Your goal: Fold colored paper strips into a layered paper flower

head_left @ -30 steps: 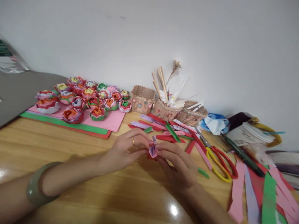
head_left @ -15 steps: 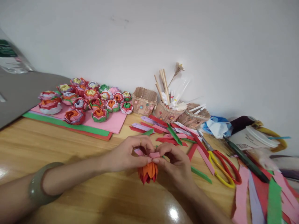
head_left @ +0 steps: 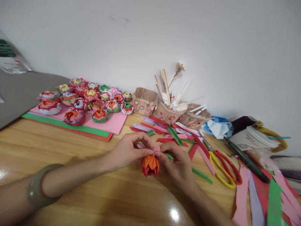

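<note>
Between my two hands is a small folded paper flower (head_left: 150, 164), orange and red petals pointing down, with pink paper at its top. My left hand (head_left: 135, 149), a ring on one finger, pinches the flower's upper left side. The thumb and fingertips of my right hand (head_left: 177, 160) close on its pink upper right part. Both thumbs nearly meet there, and the fingers hide most of the pink folds. Just beyond my hands lies a heap of folded paper strips (head_left: 175, 135) in red, pink, lilac and green.
Finished paper flowers (head_left: 74, 116) cover coloured sheets (head_left: 115, 124) at the back left. Decorated baskets (head_left: 144, 102) line the wall, one with sticks. Scissors (head_left: 224, 168), a dark green pen-like tool (head_left: 248, 161), a white lidded tub (head_left: 254, 138) and cut paper strips (head_left: 274, 201) are on the right.
The paper flower has risen slightly and tilted, with both hands moving up a little. The pink piece at its top has shifted between the fingertips. Both hands keep their pinch.
</note>
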Action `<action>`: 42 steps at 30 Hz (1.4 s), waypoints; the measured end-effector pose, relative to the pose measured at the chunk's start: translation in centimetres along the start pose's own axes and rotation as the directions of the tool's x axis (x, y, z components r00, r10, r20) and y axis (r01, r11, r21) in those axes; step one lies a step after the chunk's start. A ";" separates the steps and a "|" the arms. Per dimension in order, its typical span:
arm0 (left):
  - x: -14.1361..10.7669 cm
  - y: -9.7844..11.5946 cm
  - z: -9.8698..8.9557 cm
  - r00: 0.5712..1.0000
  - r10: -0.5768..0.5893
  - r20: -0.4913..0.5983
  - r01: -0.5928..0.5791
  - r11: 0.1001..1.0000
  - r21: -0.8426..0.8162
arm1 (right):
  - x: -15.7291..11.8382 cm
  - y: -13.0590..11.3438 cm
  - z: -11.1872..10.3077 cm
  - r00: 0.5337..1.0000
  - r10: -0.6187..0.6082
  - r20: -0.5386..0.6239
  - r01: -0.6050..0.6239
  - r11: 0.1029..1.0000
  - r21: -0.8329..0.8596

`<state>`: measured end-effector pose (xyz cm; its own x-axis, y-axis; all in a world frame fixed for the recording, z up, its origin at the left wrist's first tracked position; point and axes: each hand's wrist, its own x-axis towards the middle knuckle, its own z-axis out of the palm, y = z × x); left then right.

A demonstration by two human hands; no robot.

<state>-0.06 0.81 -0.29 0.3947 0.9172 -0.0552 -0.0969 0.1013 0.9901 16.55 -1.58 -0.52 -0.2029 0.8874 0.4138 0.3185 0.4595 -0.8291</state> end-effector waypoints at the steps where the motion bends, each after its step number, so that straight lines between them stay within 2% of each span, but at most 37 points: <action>1: 0.0 0.1 0.0 1.000 0.003 0.001 -0.003 1.000 -0.002 | 0.0 0.1 -0.2 0.997 -0.082 0.010 0.083 0.994 -0.068; 4: 0.0 0.2 0.1 0.999 0.034 0.004 -0.034 0.999 0.011 | 0.0 0.2 -0.5 0.965 -0.259 0.046 0.263 0.947 -0.186; 9: -0.2 0.0 0.0 1.000 -0.006 0.015 0.006 1.000 0.001 | 0.3 0.6 -0.8 0.925 -0.367 0.096 0.380 0.889 -0.254; 14: -0.4 -0.1 -0.2 0.988 0.157 0.011 -0.156 0.970 0.184 | 0.4 1.0 -1.0 0.882 -0.445 0.158 0.472 0.835 -0.282; 18: -0.4 -0.1 -0.2 0.974 0.221 0.040 -0.224 0.945 0.238 | 0.3 1.0 -1.2 0.859 -0.478 0.182 0.511 0.801 -0.311; 26: -0.4 -0.8 -0.6 0.921 0.379 0.091 -0.384 0.842 0.379 | 0.3 1.0 -1.4 0.845 -0.465 0.265 0.533 0.771 -0.348; 29: -0.4 -1.0 -0.8 0.908 0.404 0.115 -0.413 0.810 0.416 | 0.3 1.1 -1.5 0.852 -0.449 0.269 0.521 0.774 -0.360; 35: -0.6 -0.5 -0.6 0.953 0.297 0.065 -0.300 0.885 0.356 | 0.5 0.7 -1.3 0.926 -0.322 0.196 0.367 0.887 -0.280; 39: -0.7 0.1 -0.1 0.980 0.188 0.072 -0.199 0.952 0.233 | 0.5 0.1 -1.2 0.951 -0.272 0.145 0.302 0.916 -0.264; 42: -0.7 0.3 0.0 0.984 0.160 0.080 -0.174 0.962 0.213 | 0.4 -0.2 -1.1 0.969 -0.213 0.124 0.239 0.935 -0.260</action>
<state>-0.37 0.20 0.03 0.4458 0.8878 0.1143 0.0328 -0.1438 0.9891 17.40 -1.30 0.25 -0.3793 0.7574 0.5315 0.4904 0.6516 -0.5787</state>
